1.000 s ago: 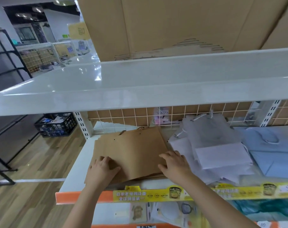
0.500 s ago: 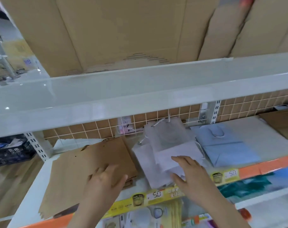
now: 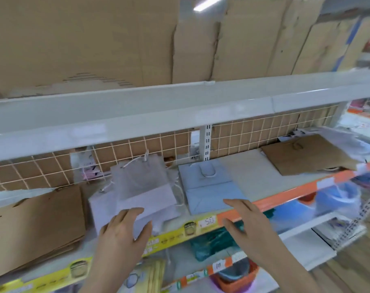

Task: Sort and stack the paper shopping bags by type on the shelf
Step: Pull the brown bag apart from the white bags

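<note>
Paper shopping bags lie flat in loose groups along the shelf (image 3: 254, 180), and the white bags (image 3: 137, 193) at its middle serve as the landmark. Left of the white bags sits a stack of brown bags (image 3: 36, 220); just right of them lies a pale blue bag (image 3: 209, 191), and well beyond that, another brown bag (image 3: 306, 157). The left hand (image 3: 122, 231) rests with fingers spread and unclenched on the near edge of the white bags, pressing rather than gripping. The right hand (image 3: 247, 220) is open and empty, hovering at the front corner of the pale blue bag; whether it touches is unclear. On the shelf's front strip below the white bags, a price tag (image 3: 207, 222) reads roughly "50"; a lower tag (image 3: 218, 265) reads "10". Other print is too blurred.
</note>
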Action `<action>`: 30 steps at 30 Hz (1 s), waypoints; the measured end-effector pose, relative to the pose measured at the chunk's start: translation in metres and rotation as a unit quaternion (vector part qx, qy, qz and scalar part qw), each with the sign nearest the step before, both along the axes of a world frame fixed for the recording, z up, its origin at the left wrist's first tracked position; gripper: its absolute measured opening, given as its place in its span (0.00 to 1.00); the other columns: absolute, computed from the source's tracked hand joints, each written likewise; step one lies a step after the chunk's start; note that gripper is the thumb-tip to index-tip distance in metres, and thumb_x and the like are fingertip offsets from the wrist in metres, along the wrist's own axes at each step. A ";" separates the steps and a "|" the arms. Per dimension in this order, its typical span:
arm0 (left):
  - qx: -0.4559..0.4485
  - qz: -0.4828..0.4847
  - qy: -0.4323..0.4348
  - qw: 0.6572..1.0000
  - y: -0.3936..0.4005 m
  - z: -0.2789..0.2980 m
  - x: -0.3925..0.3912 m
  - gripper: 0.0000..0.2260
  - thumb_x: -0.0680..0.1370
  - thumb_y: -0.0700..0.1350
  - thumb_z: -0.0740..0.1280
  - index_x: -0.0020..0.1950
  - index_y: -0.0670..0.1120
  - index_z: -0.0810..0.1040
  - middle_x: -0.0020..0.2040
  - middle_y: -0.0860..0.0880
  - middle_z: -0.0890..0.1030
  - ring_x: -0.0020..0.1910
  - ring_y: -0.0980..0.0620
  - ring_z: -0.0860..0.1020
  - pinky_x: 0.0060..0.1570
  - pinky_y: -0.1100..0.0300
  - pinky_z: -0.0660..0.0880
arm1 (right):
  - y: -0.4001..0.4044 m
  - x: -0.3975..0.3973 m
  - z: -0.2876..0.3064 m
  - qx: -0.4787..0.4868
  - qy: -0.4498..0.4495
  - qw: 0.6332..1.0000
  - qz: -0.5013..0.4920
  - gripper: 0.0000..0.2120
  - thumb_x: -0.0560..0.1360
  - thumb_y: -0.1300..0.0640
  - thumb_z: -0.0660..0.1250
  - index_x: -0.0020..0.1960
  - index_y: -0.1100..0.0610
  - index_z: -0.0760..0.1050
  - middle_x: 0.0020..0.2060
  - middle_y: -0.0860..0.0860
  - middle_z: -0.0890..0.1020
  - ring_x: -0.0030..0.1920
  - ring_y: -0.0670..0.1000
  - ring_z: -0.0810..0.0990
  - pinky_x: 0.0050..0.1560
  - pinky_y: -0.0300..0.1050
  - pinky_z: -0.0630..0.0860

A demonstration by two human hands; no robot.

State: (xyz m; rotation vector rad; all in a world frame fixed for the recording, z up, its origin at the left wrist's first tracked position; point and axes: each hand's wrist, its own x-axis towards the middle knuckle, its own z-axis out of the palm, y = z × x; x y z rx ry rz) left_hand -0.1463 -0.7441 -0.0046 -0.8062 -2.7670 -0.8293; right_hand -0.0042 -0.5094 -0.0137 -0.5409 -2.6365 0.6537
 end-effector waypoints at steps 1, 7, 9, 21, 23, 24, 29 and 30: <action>0.005 0.001 -0.004 1.000 0.014 -0.002 0.009 0.15 0.75 0.49 0.70 0.60 0.49 0.78 0.59 0.51 0.79 0.57 0.46 0.78 0.53 0.50 0.72 | 0.014 0.011 0.000 -0.003 -0.001 1.000 -0.006 0.20 0.77 0.48 0.64 0.68 0.44 0.67 0.61 0.40 0.71 0.59 0.42 0.70 0.60 0.36 0.67; -0.018 -0.016 -0.016 1.000 0.099 -0.010 0.057 0.16 0.75 0.51 0.70 0.61 0.50 0.77 0.59 0.51 0.78 0.60 0.48 0.76 0.57 0.52 0.71 | 0.093 0.073 -0.003 0.007 -0.005 0.999 -0.045 0.20 0.77 0.49 0.65 0.68 0.46 0.68 0.62 0.42 0.73 0.62 0.45 0.72 0.59 0.40 0.70; -0.023 -0.024 -0.017 0.999 0.124 -0.009 0.068 0.16 0.75 0.51 0.70 0.61 0.49 0.77 0.59 0.50 0.79 0.60 0.47 0.77 0.57 0.51 0.70 | 0.119 0.090 -0.003 0.005 -0.007 0.998 -0.054 0.21 0.77 0.49 0.64 0.69 0.47 0.67 0.62 0.42 0.73 0.63 0.45 0.71 0.61 0.39 0.68; -0.060 -0.092 -0.038 0.993 0.275 -0.020 0.075 0.19 0.78 0.60 0.59 0.68 0.57 0.69 0.67 0.58 0.71 0.65 0.56 0.70 0.64 0.57 0.64 | 0.253 0.140 -0.028 -0.020 -0.033 0.992 -0.119 0.20 0.78 0.48 0.63 0.69 0.44 0.66 0.61 0.39 0.70 0.61 0.43 0.70 0.51 0.33 0.62; -0.067 -0.095 -0.039 0.993 0.308 -0.024 0.074 0.19 0.78 0.60 0.58 0.68 0.57 0.68 0.67 0.59 0.70 0.63 0.56 0.72 0.62 0.57 0.63 | 0.280 0.143 -0.030 -0.019 -0.030 0.991 -0.127 0.19 0.77 0.49 0.64 0.67 0.42 0.67 0.56 0.36 0.69 0.58 0.41 0.70 0.47 0.30 0.60; -0.070 -0.096 -0.040 0.992 0.324 -0.024 0.073 0.19 0.78 0.61 0.58 0.68 0.58 0.67 0.67 0.59 0.70 0.61 0.56 0.73 0.61 0.57 0.63 | 0.295 0.143 -0.030 -0.020 -0.025 0.991 -0.132 0.19 0.77 0.50 0.65 0.66 0.42 0.68 0.55 0.35 0.69 0.57 0.41 0.71 0.46 0.30 0.60; -0.073 -0.103 -0.064 0.990 0.401 -0.023 0.065 0.19 0.79 0.60 0.59 0.68 0.56 0.68 0.67 0.57 0.71 0.60 0.54 0.74 0.62 0.55 0.67 | 0.373 0.140 -0.022 -0.019 -0.046 0.988 -0.146 0.19 0.77 0.51 0.65 0.67 0.47 0.69 0.60 0.43 0.74 0.60 0.48 0.74 0.54 0.40 0.68; -0.075 -0.104 -0.064 0.990 0.412 -0.022 0.062 0.19 0.79 0.60 0.59 0.68 0.56 0.68 0.67 0.57 0.71 0.61 0.54 0.74 0.61 0.55 0.67 | 0.385 0.139 -0.020 -0.017 -0.040 0.988 -0.150 0.19 0.77 0.52 0.65 0.67 0.48 0.69 0.60 0.44 0.74 0.60 0.48 0.74 0.52 0.39 0.67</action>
